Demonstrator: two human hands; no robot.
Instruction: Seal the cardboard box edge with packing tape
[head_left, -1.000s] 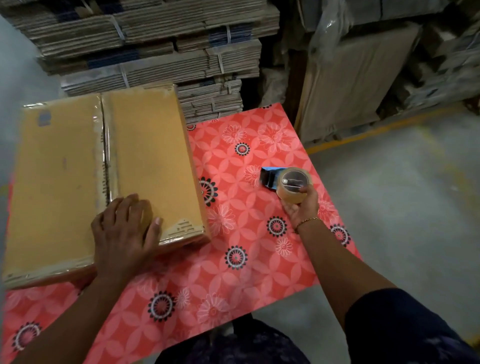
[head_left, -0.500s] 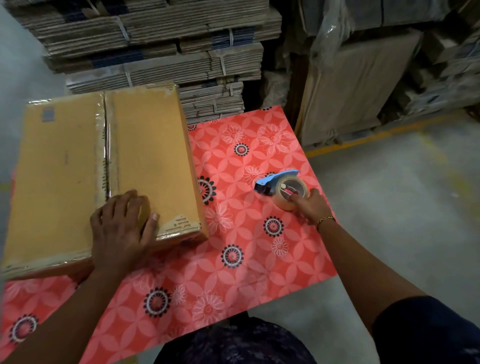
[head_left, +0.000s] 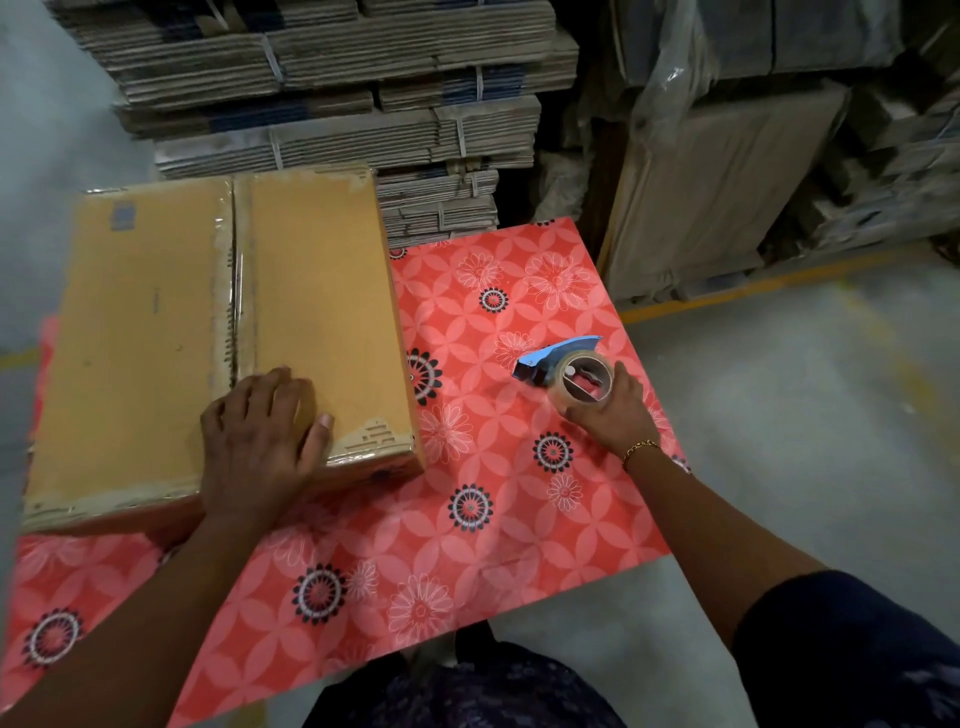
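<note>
Pressing flat, fingers spread, left hand (head_left: 260, 441) steadies box (head_left: 156, 338); right hand (head_left: 613, 415) grips tape dispenser (head_left: 566, 371) at 3 o'clock—start tape square on near edge.

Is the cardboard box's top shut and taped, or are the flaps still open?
Shut: both flaps of the cardboard box lie flat, with clear tape along the centre seam.
</note>
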